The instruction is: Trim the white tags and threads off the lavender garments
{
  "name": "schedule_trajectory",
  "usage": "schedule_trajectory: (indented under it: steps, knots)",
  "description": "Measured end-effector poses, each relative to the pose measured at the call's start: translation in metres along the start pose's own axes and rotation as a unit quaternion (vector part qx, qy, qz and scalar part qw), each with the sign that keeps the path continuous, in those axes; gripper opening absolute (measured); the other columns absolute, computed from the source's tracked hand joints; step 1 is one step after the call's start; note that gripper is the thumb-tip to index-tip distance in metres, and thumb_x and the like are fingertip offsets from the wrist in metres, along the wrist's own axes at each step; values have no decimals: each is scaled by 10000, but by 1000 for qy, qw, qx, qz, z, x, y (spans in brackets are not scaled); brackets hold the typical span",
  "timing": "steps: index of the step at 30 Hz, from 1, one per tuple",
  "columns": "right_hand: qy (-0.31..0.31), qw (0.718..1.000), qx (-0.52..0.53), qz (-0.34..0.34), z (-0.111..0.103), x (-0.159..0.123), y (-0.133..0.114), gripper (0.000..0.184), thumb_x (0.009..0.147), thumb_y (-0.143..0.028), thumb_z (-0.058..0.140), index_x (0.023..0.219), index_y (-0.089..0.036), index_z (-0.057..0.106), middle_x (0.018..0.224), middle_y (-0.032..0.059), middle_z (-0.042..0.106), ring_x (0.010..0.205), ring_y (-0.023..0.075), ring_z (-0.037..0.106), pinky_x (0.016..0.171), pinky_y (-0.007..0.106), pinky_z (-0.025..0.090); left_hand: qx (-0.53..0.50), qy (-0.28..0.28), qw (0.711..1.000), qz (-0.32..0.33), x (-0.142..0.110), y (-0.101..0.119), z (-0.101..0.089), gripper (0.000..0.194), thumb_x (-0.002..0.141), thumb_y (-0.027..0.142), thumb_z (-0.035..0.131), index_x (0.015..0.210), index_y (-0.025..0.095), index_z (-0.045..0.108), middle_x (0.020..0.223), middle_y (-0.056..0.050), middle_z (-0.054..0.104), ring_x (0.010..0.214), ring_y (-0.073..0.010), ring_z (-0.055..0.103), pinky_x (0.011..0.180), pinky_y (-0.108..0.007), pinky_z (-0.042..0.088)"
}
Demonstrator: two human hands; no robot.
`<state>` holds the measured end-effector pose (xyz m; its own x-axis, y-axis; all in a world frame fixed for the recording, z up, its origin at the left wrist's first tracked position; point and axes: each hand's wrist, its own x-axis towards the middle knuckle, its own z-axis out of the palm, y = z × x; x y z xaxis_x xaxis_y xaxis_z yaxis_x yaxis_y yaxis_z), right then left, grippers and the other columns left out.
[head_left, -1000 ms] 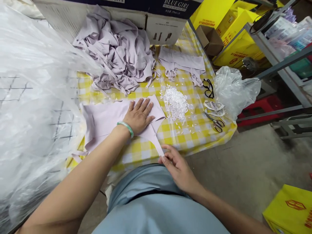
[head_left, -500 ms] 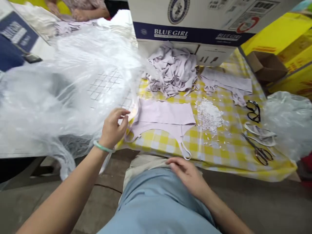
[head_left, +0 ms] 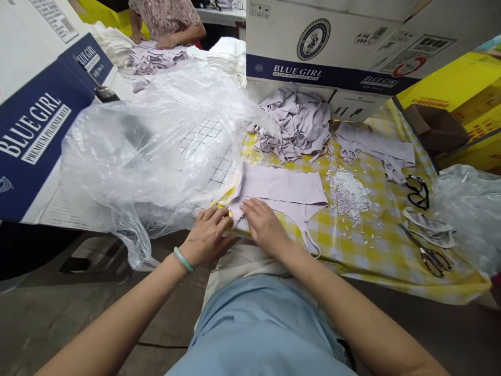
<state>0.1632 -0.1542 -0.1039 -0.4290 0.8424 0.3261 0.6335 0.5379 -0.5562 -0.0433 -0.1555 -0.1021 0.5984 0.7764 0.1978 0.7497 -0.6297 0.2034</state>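
Note:
A pale lilac strappy crop top [head_left: 282,185] lies spread on the table, straps toward my body. At its left end, my left hand [head_left: 211,232], with a green bangle on the wrist, has its fingers curled closed over the strap area; the fingertips are partly hidden. My right hand [head_left: 268,227] is open, its fingers lying on the cloth just right of my left hand. One loose strap loop [head_left: 312,245] hangs toward the table's front edge. Beside the top on the left is a large clear plastic bag [head_left: 156,162].
Behind are a heap of lilac garments [head_left: 295,122] and a carton [head_left: 289,31]. To the right are small white pieces [head_left: 348,193], another folded top [head_left: 376,143], glasses [head_left: 418,192] and scissors [head_left: 430,256]. Another person's hands [head_left: 166,42] rest by stacked cloth at the back.
My right hand has moved up from my lap onto the top's left part. My left hand has come down toward the table's front edge, beside it. The view has shifted left.

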Motion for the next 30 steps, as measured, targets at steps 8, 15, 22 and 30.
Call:
schedule_trajectory:
  steps: [8,15,22,30]
  knots:
    - [-61,995,-76,7,4,8,29,431,899,-53,401,1292,-94,571,1428,169,511,1355,254,438,1151,458,332,-420,-41,876,-234,-21,25,-43,261,905,397,507,1056,191,564,753,-37,622,710,-188,585,676,-315,481]
    - [-1,999,-25,-38,8,-15,-14,419,935,-268,502,1340,-170,542,972,115,633,919,246,562,827,402,486,-677,-163,651,-300,-39,42,-75,273,906,440,529,1058,217,565,932,-100,722,938,-239,648,832,-359,487]
    - [3,991,133,6,24,-25,-31,312,979,-268,407,1121,-223,681,781,59,598,768,190,543,733,330,464,-571,-92,759,-298,-7,21,-41,433,836,377,583,1232,218,512,781,-20,689,747,-174,639,699,-284,498]
    - [85,891,390,215,-3,9,-22,171,882,-321,588,900,-235,735,835,15,600,818,144,579,774,265,464,-593,-87,749,-283,18,15,-5,328,800,483,623,808,157,658,626,1,603,518,-98,511,483,-206,398]
